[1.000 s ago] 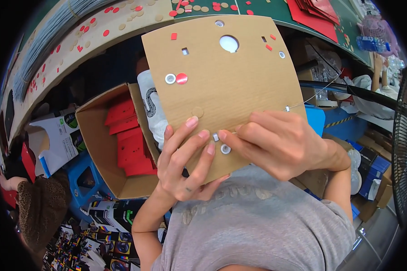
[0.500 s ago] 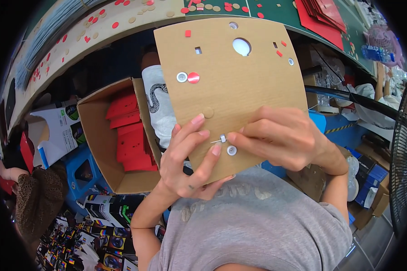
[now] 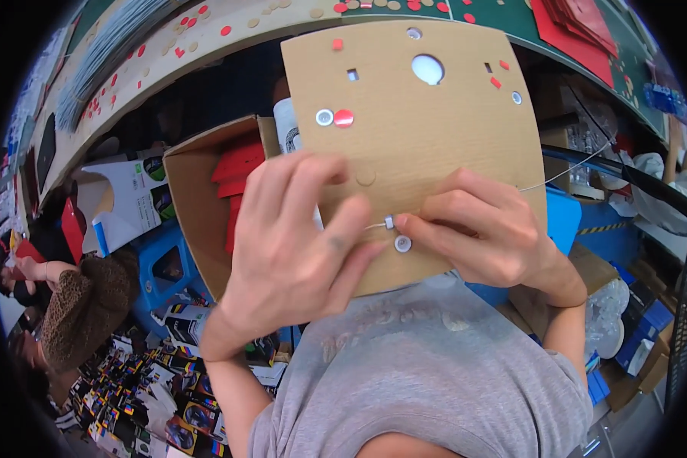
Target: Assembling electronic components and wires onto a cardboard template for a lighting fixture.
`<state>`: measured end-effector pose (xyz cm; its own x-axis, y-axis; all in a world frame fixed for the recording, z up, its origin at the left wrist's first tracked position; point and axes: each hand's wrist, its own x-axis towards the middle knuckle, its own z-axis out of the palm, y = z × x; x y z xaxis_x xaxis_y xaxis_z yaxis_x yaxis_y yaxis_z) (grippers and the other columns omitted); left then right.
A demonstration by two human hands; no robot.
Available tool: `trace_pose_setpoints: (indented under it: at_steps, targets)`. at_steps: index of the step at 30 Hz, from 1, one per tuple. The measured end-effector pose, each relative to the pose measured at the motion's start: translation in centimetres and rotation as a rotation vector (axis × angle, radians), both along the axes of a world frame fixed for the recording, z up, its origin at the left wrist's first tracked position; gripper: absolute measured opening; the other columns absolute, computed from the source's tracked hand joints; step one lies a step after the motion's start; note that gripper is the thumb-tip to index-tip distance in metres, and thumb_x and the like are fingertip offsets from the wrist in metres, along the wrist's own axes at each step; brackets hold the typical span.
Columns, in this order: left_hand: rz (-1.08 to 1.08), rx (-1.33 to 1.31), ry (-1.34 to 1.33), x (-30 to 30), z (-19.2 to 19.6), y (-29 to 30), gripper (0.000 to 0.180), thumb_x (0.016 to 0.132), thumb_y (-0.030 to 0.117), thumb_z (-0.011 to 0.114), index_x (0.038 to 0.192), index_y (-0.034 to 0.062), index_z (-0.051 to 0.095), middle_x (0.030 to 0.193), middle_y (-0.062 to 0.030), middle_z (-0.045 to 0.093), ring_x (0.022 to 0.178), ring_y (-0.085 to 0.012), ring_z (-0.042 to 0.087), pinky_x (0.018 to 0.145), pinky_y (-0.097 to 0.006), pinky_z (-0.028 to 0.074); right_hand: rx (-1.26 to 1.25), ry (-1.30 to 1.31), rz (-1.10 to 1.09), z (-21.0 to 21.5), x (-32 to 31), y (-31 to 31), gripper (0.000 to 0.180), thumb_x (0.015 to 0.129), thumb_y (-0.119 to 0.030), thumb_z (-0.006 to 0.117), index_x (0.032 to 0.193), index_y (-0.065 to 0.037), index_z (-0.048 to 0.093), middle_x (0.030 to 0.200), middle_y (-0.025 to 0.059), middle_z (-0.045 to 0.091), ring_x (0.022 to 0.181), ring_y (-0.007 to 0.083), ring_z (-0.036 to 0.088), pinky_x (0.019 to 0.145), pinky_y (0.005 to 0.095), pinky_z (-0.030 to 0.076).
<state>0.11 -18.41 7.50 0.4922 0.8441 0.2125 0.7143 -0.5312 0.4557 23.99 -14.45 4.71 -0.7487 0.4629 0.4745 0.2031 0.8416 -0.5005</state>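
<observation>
A tan board (image 3: 435, 145) with round and square cutouts lies on my lap. My right hand (image 3: 485, 229) rests at its near part, thumb and index finger pinched beside a small white fitting (image 3: 390, 222). A thin pale wire (image 3: 561, 179) runs from the right into that hand, and a short length shows left of the fitting. Over the board's near left part hovers my left hand (image 3: 294, 237), slightly blurred, fingers bent and apart, nothing visibly held. Just below the fitting sits a white ring eyelet (image 3: 402, 243); another eyelet (image 3: 324, 117) is near a red disc (image 3: 344, 118).
To the left stands an open cardboard box (image 3: 195, 191) with red sheets inside. Behind runs a table edge (image 3: 229, 47) scattered with red and tan discs. Printed boxes (image 3: 141, 404) cover the floor at lower left. A blue stool (image 3: 164, 263) and a person's patterned sleeve (image 3: 91, 305) are further left.
My left hand has lifted from the board and moved left, its fingers spreading. The view has shifted, and more of the wire shows at the right. My right hand stays pinched by the fitting.
</observation>
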Motion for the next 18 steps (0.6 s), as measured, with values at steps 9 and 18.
trace_pose_setpoints:
  at_steps: [9,18]
  targets:
    - [-0.205,-0.098,-0.051,-0.6,0.0,1.2,0.018,0.067,-0.007,0.068,0.076,-0.0032,0.053,0.113,-0.021,0.054,0.128,-0.0496,0.057,0.087,-0.048,0.058,-0.025,-0.077,-0.046,0.5,0.8,-1.1,0.055,0.062,-0.029,0.082,0.108,-0.001,0.077,0.102,0.0105,0.068,0.088,0.0252,0.066,0.071,0.0366,0.056]
    - [-0.268,-0.317,-0.239,-3.3,0.2,1.4,0.015,0.07,-0.015,0.063,0.074,-0.0063,0.052,0.115,-0.0256,0.054,0.127,-0.0554,0.055,0.092,-0.054,0.058,0.011,-0.121,-0.003,-0.3,1.3,-0.7,0.059,0.067,-0.043,0.077,0.119,-0.014,0.076,0.113,0.006,0.063,0.095,0.0231,0.062,0.072,0.037,0.049]
